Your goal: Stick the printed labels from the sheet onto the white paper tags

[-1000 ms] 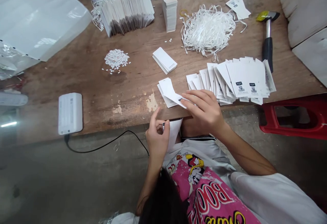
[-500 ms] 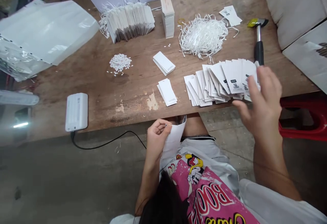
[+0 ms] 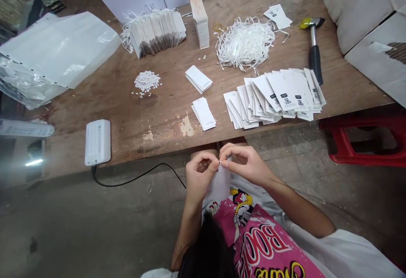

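Observation:
Below the table's front edge, my left hand [image 3: 199, 176] pinches a white paper card [image 3: 218, 185] by its upper edge. My right hand [image 3: 247, 164] is closed in a pinch on the same edge, with the fingertips of both hands meeting. Something tiny shows between the fingertips, too small to make out. On the table, nearest my right hand, lies a fanned-out row of white printed cards [image 3: 269, 100]. Two small stacks of white tags, one farther back [image 3: 198, 78] and one nearer [image 3: 204, 114], lie left of that row.
Behind are a heap of white strings [image 3: 245, 43], a row of strung tags [image 3: 158, 33], an upright card stack [image 3: 201, 28] and a hammer [image 3: 314, 52]. To the left lie small white pieces [image 3: 146, 82], a power bank [image 3: 98, 142] with a cable, and a plastic bag [image 3: 69, 45]. A red stool [image 3: 358, 159] stands right.
My right hand has come away from the fanned cards, moving left and down to meet my left hand at the white card. Its spread fingers have closed into a pinch.

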